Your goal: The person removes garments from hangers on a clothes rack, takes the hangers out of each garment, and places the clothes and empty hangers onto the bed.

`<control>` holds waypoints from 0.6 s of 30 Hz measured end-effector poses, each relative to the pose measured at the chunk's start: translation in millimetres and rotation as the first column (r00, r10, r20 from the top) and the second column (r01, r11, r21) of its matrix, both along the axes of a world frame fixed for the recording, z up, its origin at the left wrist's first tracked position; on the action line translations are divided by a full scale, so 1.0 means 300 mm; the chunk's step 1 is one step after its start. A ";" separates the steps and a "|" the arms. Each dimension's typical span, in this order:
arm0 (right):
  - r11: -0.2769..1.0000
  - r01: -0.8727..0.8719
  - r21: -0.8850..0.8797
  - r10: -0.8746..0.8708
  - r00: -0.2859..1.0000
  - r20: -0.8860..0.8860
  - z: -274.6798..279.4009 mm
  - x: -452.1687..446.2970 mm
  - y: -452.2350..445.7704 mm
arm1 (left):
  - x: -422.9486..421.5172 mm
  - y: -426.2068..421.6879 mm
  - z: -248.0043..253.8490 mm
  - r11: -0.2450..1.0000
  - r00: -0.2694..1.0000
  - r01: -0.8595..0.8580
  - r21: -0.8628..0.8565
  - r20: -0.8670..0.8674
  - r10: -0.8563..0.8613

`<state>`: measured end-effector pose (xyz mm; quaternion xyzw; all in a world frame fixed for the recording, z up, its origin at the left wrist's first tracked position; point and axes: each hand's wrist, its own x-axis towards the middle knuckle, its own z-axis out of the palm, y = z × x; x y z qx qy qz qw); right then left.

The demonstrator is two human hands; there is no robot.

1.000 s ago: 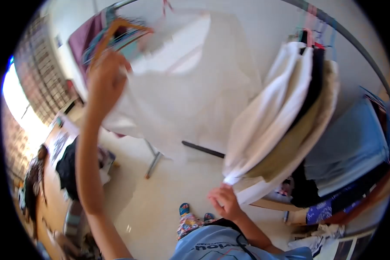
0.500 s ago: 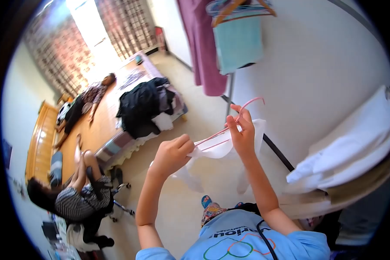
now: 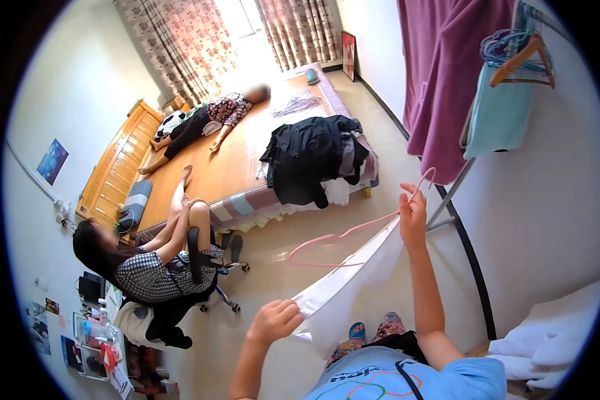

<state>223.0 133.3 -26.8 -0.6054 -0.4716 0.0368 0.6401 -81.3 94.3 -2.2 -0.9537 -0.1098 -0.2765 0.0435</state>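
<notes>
White and thin-looking, the garment (image 3: 350,283) hangs between your two hands above the floor (image 3: 273,280), its upper edge slanting from near left to far right. Your left hand (image 3: 275,321) is clenched on the near end of that edge; your right hand (image 3: 412,217) grasps the pink hanger (image 3: 327,239) just below its hook, and whether its fingers also pinch the garment's far end cannot be told. One arm of the hanger stands clear of the fabric; the lower bar meets the edge, though whether it passes inside or behind is hidden. For a sound hold, you would do well to have the edge taut but unstretched, to steady the hanger at its neck, and to mind its free end, which could snag such light fabric. To the far right hang a purple cloth (image 3: 440,87) and a wooden hanger (image 3: 517,63); to the far left, dark clothes (image 3: 310,157) lie on the bed (image 3: 200,180)
</notes>
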 end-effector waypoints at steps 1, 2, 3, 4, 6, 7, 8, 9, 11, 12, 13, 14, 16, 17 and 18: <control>1.000 0.004 0.000 -0.004 0.996 -0.093 -0.037 0.006 0.052 | 0.019 0.017 -0.028 0.998 0.999 -0.027 -0.054 0.023 0.028; 1.000 -0.002 -0.005 0.002 0.995 -0.096 -0.061 0.011 0.088 | 0.043 0.035 -0.060 0.993 0.997 -0.051 -0.108 0.049 0.057; 0.995 -0.081 -0.066 0.063 0.970 -0.237 -0.070 0.008 0.120 | 0.069 0.057 -0.105 0.984 0.994 -0.077 -0.159 0.061 0.088; 0.979 -0.165 -0.116 0.111 0.922 -0.371 -0.081 0.015 0.154 | 0.110 0.077 -0.138 0.970 0.988 -0.099 -0.221 0.093 0.122; 0.932 -0.341 -0.124 0.293 0.908 -0.301 -0.189 0.046 0.254 | 0.190 0.142 -0.209 0.960 0.974 -0.162 -0.227 0.120 0.193; 0.938 -0.319 -0.134 0.302 0.944 -0.129 -0.228 0.043 0.299 | 0.236 0.180 -0.245 0.961 0.969 -0.165 -0.220 0.147 0.200; 0.922 -0.353 -0.157 0.329 0.931 -0.160 -0.202 0.020 0.314 | 0.279 0.215 -0.282 0.933 0.948 -0.219 -0.286 0.165 0.273; 0.889 -0.427 -0.168 0.400 0.900 -0.172 -0.189 0.016 0.343 | 0.326 0.254 -0.314 0.894 0.921 -0.271 -0.357 0.173 0.348; 0.812 -0.575 -0.095 0.531 0.797 -0.287 -0.180 0.037 0.435 | 0.416 0.346 -0.364 0.856 0.864 -0.352 -0.378 0.219 0.453; 0.761 -0.647 -0.050 0.590 0.722 -0.362 -0.171 0.072 0.490 | 0.457 0.391 -0.375 0.814 0.806 -0.425 -0.397 0.243 0.540; 0.743 -0.669 0.004 0.587 0.649 -0.484 -0.188 0.128 0.561 | 0.489 0.443 -0.357 0.752 0.731 -0.503 -0.426 0.255 0.633; 0.729 -0.681 0.059 0.571 0.559 -0.601 -0.199 0.189 0.630 | 0.504 0.505 -0.365 0.684 0.641 -0.566 -0.461 0.277 0.716; 0.778 -0.622 0.086 0.543 0.598 -0.589 -0.171 0.343 0.740 | 0.510 0.646 -0.314 0.693 0.491 -0.531 -0.488 0.489 0.721; 0.807 -0.587 0.066 0.499 0.616 -0.610 -0.161 0.431 0.793 | 0.503 0.719 -0.243 0.724 0.452 -0.549 -0.417 0.581 0.677; 0.812 -0.568 0.135 0.526 0.613 -0.589 -0.159 0.509 0.857 | 0.481 0.799 -0.194 0.731 0.388 -0.559 -0.392 0.654 0.649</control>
